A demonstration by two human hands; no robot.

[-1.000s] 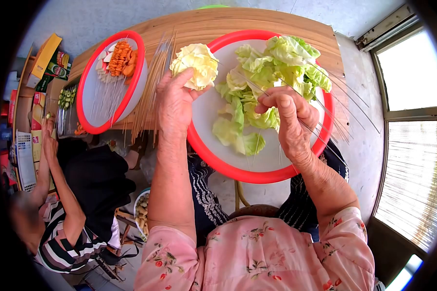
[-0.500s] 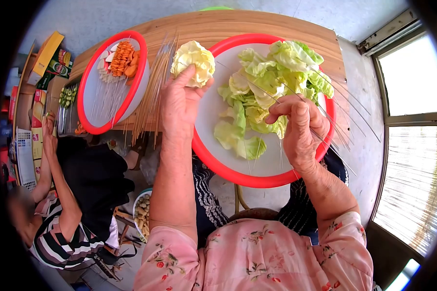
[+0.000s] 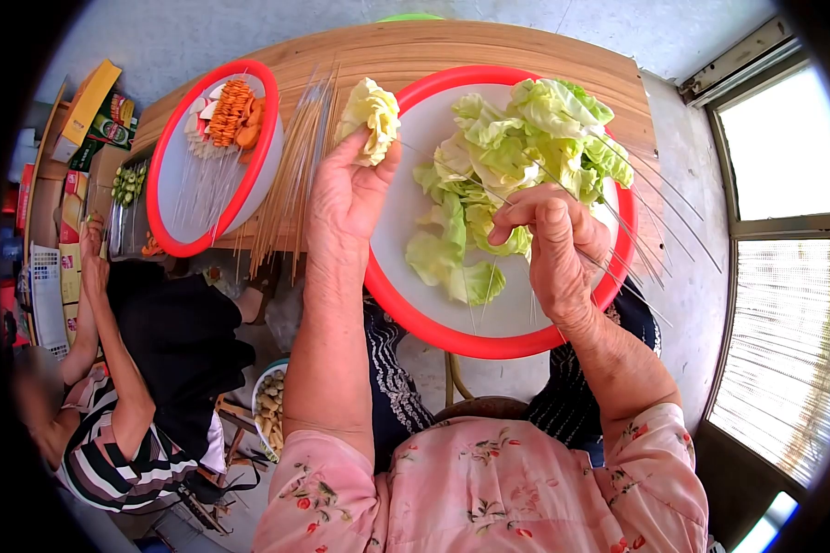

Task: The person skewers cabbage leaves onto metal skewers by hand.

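My left hand [image 3: 355,189] is closed on a folded pale yellow cabbage leaf [image 3: 369,115], pinched between thumb and fingers left of the large basin. Over that basin, my right hand [image 3: 563,244] grips a thin metal skewer [image 3: 452,172], which slants up-left toward the leaf. Whether its tip has pierced the leaf is too fine to tell. Beneath and beyond my right hand, skewered green cabbage leaves [image 3: 535,138] are heaped in the red-rimmed basin [image 3: 433,318]. Several skewer shafts stick out over the basin's right rim.
Bamboo and metal skewers [image 3: 295,175] lie on the wooden table [image 3: 489,39]. A smaller red-rimmed basin [image 3: 166,157] holds skewered orange and white pieces. At left a co-worker [image 3: 129,396] sits with raised hands. A tub of small brownish pieces [image 3: 269,410] stands below. Cartons [image 3: 88,111] line the left.
The leaf in my left hand has turned to a narrower, folded shape. My right hand has shifted slightly left and down with the skewer.
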